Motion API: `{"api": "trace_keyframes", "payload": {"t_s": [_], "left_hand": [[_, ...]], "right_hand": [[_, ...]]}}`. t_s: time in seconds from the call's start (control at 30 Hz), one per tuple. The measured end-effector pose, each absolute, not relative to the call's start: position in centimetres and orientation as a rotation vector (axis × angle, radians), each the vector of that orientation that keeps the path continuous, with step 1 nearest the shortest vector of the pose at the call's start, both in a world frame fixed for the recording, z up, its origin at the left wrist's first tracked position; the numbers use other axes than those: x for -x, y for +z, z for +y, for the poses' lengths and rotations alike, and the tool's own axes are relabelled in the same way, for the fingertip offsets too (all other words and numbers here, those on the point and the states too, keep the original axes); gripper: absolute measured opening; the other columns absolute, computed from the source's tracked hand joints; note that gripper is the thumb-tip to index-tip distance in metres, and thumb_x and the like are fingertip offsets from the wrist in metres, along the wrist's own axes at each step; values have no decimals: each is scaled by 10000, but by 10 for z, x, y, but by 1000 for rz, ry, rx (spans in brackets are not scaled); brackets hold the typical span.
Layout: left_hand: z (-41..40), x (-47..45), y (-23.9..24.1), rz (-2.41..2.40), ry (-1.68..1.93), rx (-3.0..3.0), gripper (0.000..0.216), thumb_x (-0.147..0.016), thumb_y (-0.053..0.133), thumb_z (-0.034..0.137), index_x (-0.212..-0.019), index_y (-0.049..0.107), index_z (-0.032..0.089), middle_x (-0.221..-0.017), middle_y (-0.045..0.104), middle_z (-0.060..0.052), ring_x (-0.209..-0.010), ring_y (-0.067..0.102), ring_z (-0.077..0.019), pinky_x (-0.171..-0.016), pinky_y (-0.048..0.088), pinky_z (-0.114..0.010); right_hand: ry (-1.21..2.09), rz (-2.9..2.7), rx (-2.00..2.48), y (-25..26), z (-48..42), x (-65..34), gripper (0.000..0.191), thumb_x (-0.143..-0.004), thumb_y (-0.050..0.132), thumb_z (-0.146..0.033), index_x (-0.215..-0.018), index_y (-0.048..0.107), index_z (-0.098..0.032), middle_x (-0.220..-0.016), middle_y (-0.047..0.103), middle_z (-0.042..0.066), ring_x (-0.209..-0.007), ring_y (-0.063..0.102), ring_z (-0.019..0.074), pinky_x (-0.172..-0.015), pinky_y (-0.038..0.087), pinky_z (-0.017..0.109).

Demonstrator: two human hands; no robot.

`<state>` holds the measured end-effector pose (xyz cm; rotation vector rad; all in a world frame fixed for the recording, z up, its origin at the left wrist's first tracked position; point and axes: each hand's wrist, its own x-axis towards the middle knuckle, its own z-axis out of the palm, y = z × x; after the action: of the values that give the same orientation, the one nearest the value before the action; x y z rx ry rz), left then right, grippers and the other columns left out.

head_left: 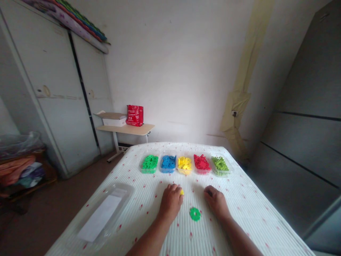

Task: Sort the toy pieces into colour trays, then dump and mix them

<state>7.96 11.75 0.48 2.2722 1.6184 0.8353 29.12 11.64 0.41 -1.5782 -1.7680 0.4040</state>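
My left hand (172,200) is closed with a small yellow plastic piece (182,192) showing at its fingertips; the fingers cover most of that piece. My right hand (216,201) rests on the table with its fingers curled in, and I cannot make out whether anything is inside them. Between the two wrists, a little nearer to me, a green flower-shaped plastic disc (195,214) lies flat on the cloth. It touches neither hand.
Beyond my hands stand clear tubs of plastic pieces: green (150,163), blue (168,164), yellow (184,164), red (201,163) and light green (220,165). At left lies a clear plastic tray (127,190) holding a white strip (100,217). A patterned cloth (138,213) covers the table.
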Motion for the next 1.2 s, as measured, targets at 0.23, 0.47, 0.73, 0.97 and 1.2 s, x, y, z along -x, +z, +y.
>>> {"api": "trace_keyframes", "payload": {"t_s": [0.23, 0.47, 0.73, 0.97, 1.2], "left_hand": [[126, -72, -7, 1583, 1135, -1975, 333, -776, 458, 209, -1068, 607, 151, -967, 629, -93, -971, 534, -217, -897, 392, -356], [126, -49, -9, 1446, 1286, -1729, 341, -810, 396, 321, -986, 612, 123, -896, 675, -73, -812, 631, -167, -733, 490, -264], [104, -61, -4, 1598, 1086, -1978, 248, -667, 505, 117, -848, 658, 189, -913, 619, -59, -931, 524, -200, -883, 388, -331], [99, -60, 7, 1799, 865, -1968, 163, -692, 519, 132, -800, 634, 173, -909, 583, -69, -907, 520, -210, -832, 371, -324], [105, -62, 13, 1668, 715, -1793, 55, -762, 560, 156, -740, 608, 143, -667, 582, 1, -683, 569, -160, -650, 443, -298]], "right_hand": [[398, -1769, 1576, 2, 118, -292, 165, -737, 407, -286, -660, 524, -199, -618, 570, 0, -609, 539, 151, -586, 388, 228], [393, -1774, 1556, 2, 118, -294, 188, -744, 402, -286, -685, 552, -189, -633, 587, 4, -621, 546, 155, -591, 394, 230], [404, -1769, 1571, 2, 118, -293, 166, -735, 411, -281, -675, 542, -197, -620, 583, 1, -612, 541, 153, -584, 393, 226], [405, -1777, 1581, 4, 116, -291, 159, -734, 409, -270, -676, 537, -195, -630, 582, 3, -612, 540, 151, -587, 385, 225], [394, -1801, 1581, 5, 114, -290, 161, -741, 407, -258, -676, 537, -190, -631, 570, 4, -607, 531, 148, -585, 372, 229]]}}
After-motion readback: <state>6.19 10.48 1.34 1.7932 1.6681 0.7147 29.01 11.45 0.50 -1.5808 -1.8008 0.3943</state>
